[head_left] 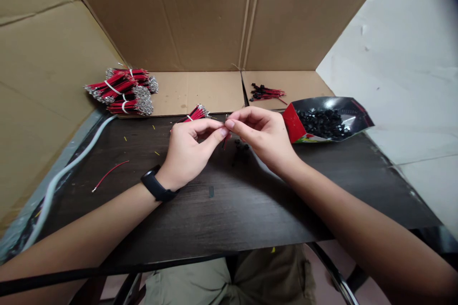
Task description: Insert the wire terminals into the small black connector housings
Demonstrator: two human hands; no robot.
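Observation:
Over the middle of the dark tabletop, my left hand [191, 148] and my right hand [266, 133] meet fingertip to fingertip. Both thumbs and forefingers are pinched together around a short red and black wire [224, 142], whose end hangs below the fingers. Whether a connector sits between the fingertips is hidden. Just under my right hand lie several small black plastic connector housings [241, 148]. Behind my left hand rests a tied bundle of red and black wires [197, 113] with metal crimped ends, partly covered by the hand.
Large tied wire bundles [123, 91] are stacked at the back left on cardboard. Wires with black housings [266, 93] lie at the back right. An open box [295, 121] of black housings stands right. One loose red wire [109, 174] and yellow scraps lie left, near a pale cable [67, 169].

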